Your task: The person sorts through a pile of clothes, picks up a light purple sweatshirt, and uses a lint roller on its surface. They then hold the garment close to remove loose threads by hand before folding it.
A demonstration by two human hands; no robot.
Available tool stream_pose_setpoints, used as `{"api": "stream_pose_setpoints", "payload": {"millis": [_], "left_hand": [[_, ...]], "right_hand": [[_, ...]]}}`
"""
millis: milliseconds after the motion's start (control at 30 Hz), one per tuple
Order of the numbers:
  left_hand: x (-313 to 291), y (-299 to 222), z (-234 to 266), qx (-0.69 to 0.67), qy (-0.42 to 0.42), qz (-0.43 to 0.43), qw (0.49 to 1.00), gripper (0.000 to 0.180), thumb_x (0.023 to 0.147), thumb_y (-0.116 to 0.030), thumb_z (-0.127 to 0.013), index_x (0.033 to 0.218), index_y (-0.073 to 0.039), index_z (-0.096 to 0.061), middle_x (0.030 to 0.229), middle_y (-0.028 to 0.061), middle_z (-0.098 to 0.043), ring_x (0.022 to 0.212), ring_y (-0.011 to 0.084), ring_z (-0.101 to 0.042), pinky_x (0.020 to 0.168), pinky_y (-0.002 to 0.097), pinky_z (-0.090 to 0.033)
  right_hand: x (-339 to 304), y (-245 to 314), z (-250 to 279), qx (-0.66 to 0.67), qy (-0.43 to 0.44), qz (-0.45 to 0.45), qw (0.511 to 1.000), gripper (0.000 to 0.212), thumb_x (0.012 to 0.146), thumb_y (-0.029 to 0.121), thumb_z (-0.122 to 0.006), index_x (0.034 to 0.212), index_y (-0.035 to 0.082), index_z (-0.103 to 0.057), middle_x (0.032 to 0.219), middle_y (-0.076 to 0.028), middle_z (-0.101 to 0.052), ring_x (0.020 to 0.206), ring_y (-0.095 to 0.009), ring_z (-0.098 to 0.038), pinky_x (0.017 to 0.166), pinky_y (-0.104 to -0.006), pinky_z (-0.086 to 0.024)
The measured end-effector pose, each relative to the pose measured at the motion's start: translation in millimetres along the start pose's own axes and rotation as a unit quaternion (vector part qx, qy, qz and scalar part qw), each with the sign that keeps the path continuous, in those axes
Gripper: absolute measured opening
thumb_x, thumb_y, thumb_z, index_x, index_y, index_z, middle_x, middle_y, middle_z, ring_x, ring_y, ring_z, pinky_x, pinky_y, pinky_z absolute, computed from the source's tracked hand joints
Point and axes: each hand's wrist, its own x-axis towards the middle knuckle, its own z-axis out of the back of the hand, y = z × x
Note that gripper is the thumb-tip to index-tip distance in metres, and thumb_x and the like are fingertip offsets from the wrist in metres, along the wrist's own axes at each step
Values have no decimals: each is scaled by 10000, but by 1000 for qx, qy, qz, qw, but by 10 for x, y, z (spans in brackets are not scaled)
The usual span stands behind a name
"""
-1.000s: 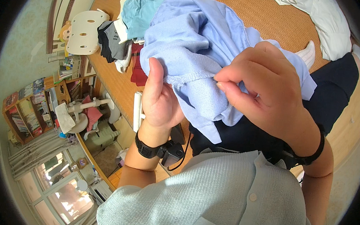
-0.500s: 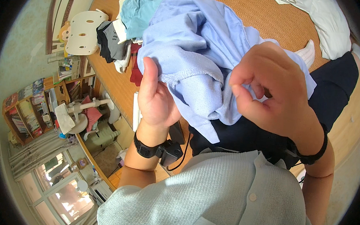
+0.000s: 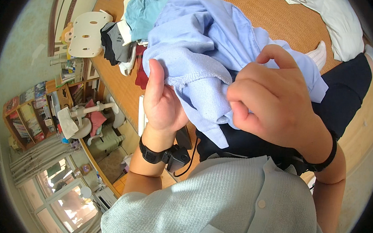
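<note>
A light-blue garment [image 3: 207, 46] lies bunched across my lap and the mat, its seams and a fuzzy, pilled patch facing up. My left hand [image 3: 164, 104] is under its near left part, palm up, thumb standing free, with the other fingers hidden beneath the cloth it supports. Over the pilled patch, my right hand [image 3: 276, 102] has its fingers curled and thumb and a fingertip brought together at the cloth. Whatever is between those tips is too small or hidden to tell.
Folded clothes, among them a teal shirt [image 3: 145, 17] and a grey garment [image 3: 118, 45], are piled at the far left on the woven mat [image 3: 280, 20]. White cloth [image 3: 341, 27] lies at the far right. A bookshelf [image 3: 32, 117] and a white desk lamp [image 3: 85, 119] stand left.
My right hand has moved left, its thumb and fingertips coming to the pilled patch, and one finger now lifts away from the others. The left hand and garment have hardly moved.
</note>
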Motion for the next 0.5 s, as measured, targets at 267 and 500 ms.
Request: {"api": "stream_pose_setpoints", "payload": {"millis": [267,500], "left_hand": [[0,-10,5,32,-3,0,999,573,953,-461,-291,1293,-6,-367,1256,135,-491,1147,269,-488,988,409,-366],[12,-2,-9,-7,7,0,1000,590,954,-461,-275,1245,28,-433,1233,161,-514,1136,303,-495,993,441,-356]], "right_hand": [[-34,-70,47,18,-4,-17,1000,205,551,-15,-627,721,72,-555,664,-28,-554,586,-178,-514,644,-333,-397],[-31,-37,2,26,-6,4,1000,203,558,-31,-626,717,76,-560,663,-15,-558,572,-169,-517,666,-338,-402]]}}
